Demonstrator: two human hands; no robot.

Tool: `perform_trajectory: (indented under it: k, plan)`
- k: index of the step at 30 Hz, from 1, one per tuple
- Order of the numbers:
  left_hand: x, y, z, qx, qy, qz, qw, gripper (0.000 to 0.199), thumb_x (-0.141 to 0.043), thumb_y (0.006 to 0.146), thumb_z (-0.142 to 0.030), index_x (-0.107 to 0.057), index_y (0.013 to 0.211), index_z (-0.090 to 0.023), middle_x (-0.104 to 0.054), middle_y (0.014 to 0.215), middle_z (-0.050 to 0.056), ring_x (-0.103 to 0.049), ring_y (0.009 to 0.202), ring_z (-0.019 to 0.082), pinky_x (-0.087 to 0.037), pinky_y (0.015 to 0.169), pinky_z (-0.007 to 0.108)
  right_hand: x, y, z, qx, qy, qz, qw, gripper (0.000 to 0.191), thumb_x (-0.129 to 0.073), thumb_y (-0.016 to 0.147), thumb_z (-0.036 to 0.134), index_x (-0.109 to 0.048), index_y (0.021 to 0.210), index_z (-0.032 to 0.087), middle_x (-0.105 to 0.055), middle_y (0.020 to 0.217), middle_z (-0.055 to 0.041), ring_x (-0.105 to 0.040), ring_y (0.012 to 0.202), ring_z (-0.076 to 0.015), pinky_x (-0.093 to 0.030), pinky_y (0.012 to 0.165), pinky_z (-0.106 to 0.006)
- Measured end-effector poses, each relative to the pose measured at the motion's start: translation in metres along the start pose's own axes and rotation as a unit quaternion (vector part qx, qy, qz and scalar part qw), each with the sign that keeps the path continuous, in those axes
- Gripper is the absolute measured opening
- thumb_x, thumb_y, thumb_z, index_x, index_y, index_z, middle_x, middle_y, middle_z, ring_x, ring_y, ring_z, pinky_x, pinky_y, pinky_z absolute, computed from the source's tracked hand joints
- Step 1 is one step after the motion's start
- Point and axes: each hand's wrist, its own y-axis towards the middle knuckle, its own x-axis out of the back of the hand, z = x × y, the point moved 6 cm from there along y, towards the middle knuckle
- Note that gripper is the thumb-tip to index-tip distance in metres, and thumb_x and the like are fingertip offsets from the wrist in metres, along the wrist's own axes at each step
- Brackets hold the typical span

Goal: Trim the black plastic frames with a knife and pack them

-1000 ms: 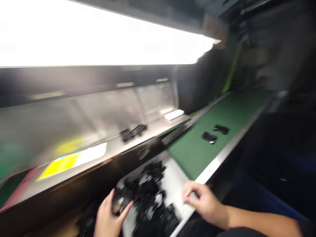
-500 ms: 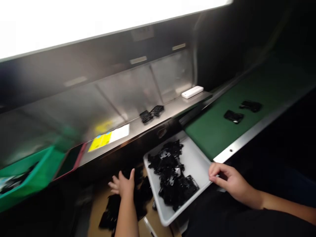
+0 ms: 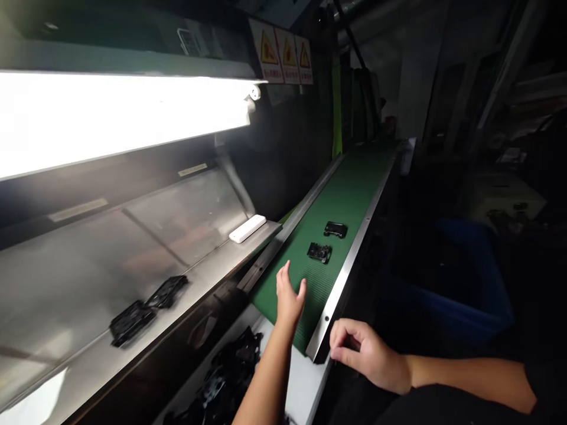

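My left hand point(image 3: 290, 298) reaches over the near end of the green conveyor belt point(image 3: 354, 183), its fingers apart and nothing in them. Just beyond its fingertips one black part point(image 3: 319, 252) lies on the belt, and a second black part point(image 3: 335, 229) rests a little farther up. My right hand point(image 3: 370, 354) is beside the belt's metal edge, thumb and fingers curled together; whatever they may hold is too small or hidden to name. Below, a white tray point(image 3: 305, 386) holds a heap of black parts point(image 3: 230, 378), partly covered by my left forearm.
On the metal shelf point(image 3: 199, 277) at the left lie two black pieces point(image 3: 133, 321) and a white oblong device point(image 3: 248, 228). A bright lamp point(image 3: 124, 118) hangs above it. A blue bin point(image 3: 482, 283) stands at the right, and warning signs point(image 3: 287, 53) are at the back.
The view has turned right and up along the belt. My left hand has moved from the black parts left of the tray to over the belt. My right hand remains pinched near the belt's corner.
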Motion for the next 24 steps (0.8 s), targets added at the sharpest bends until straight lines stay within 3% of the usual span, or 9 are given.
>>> perform_trajectory:
  k: [3, 7, 11, 13, 16, 19, 22, 24]
  plan:
    - [-0.049, 0.047, -0.035, 0.01, 0.017, 0.046, 0.999, 0.084, -0.063, 0.098, -0.046, -0.027, 0.167, -0.015, -0.046, 0.161, 0.026, -0.051, 0.149, 0.035, -0.045, 0.121, 0.055, 0.05, -0.001, 0.006, 0.019, -0.018, -0.046, 0.999, 0.028, -0.078, 0.096, 0.039, -0.062, 0.082, 0.02, -0.064, 0.082, -0.0015, -0.059, 0.078, -0.0173, -0.049, 0.076, -0.032]
    - [-0.105, 0.105, -0.068, 0.027, 0.063, 0.097, 0.993, 0.092, -0.075, 0.089, -0.052, -0.037, 0.164, -0.015, -0.045, 0.164, 0.026, -0.04, 0.158, 0.04, -0.031, 0.129, 0.057, 0.113, -0.008, 0.014, 0.023, -0.042, -0.105, 0.993, 0.029, -0.075, 0.099, 0.039, -0.061, 0.081, 0.021, -0.061, 0.082, -0.001, -0.058, 0.078, -0.0169, -0.048, 0.076, -0.031]
    - [-0.145, 0.149, -0.088, 0.05, 0.096, 0.126, 0.986, 0.126, -0.09, 0.072, -0.057, -0.024, 0.169, -0.011, -0.041, 0.169, 0.032, -0.024, 0.164, 0.05, -0.013, 0.131, 0.07, 0.165, -0.015, 0.017, 0.016, -0.054, -0.14, 0.989, 0.028, -0.074, 0.1, 0.039, -0.061, 0.082, 0.021, -0.062, 0.083, -0.0012, -0.057, 0.077, -0.017, -0.048, 0.074, -0.031]
    - [-0.158, 0.163, -0.092, 0.062, 0.1, 0.137, 0.984, 0.138, -0.096, 0.065, -0.052, -0.018, 0.17, -0.009, -0.049, 0.161, 0.034, -0.029, 0.162, 0.053, -0.013, 0.129, 0.074, 0.187, -0.017, 0.016, 0.018, -0.056, -0.151, 0.987, 0.027, -0.074, 0.1, 0.038, -0.061, 0.084, 0.022, -0.061, 0.084, -0.0012, -0.057, 0.077, -0.0169, -0.048, 0.074, -0.031]
    - [-0.165, 0.172, -0.096, 0.067, 0.079, 0.138, 0.985, 0.134, -0.094, 0.07, -0.041, -0.012, 0.172, -0.012, -0.058, 0.152, 0.032, -0.048, 0.153, 0.047, -0.027, 0.128, 0.068, 0.218, -0.017, 0.014, 0.023, -0.058, -0.16, 0.985, 0.025, -0.073, 0.102, 0.036, -0.061, 0.084, 0.022, -0.061, 0.085, -0.001, -0.057, 0.078, -0.0169, -0.049, 0.075, -0.03]
    - [-0.157, 0.163, -0.105, 0.05, 0.027, 0.121, 0.991, 0.127, -0.088, 0.079, -0.038, -0.004, 0.174, -0.019, -0.051, 0.159, 0.026, -0.053, 0.15, 0.038, -0.041, 0.124, 0.055, 0.246, -0.008, 0.022, 0.046, -0.055, -0.169, 0.983, 0.025, -0.073, 0.102, 0.032, -0.06, 0.083, 0.023, -0.061, 0.084, -0.0002, -0.059, 0.08, -0.0166, -0.05, 0.076, -0.029]
    - [-0.137, 0.131, -0.122, 0.026, -0.025, 0.104, 0.994, 0.137, -0.091, 0.077, -0.045, 0.004, 0.174, -0.026, -0.048, 0.162, 0.02, -0.048, 0.154, 0.034, -0.039, 0.127, 0.051, 0.267, 0.016, 0.044, 0.093, -0.042, -0.173, 0.98, 0.021, -0.073, 0.102, 0.028, -0.061, 0.085, 0.024, -0.063, 0.085, 0.0002, -0.061, 0.081, -0.0165, -0.051, 0.076, -0.029]
    - [-0.122, 0.101, -0.136, 0.018, -0.058, 0.092, 0.994, 0.142, -0.093, 0.075, -0.052, 0.007, 0.173, -0.03, -0.049, 0.161, 0.017, -0.049, 0.153, 0.033, -0.037, 0.128, 0.052, 0.269, 0.04, 0.061, 0.129, -0.033, -0.15, 0.98, 0.015, -0.073, 0.101, 0.025, -0.064, 0.09, 0.025, -0.066, 0.089, -0.0003, -0.063, 0.084, -0.017, -0.051, 0.078, -0.029]
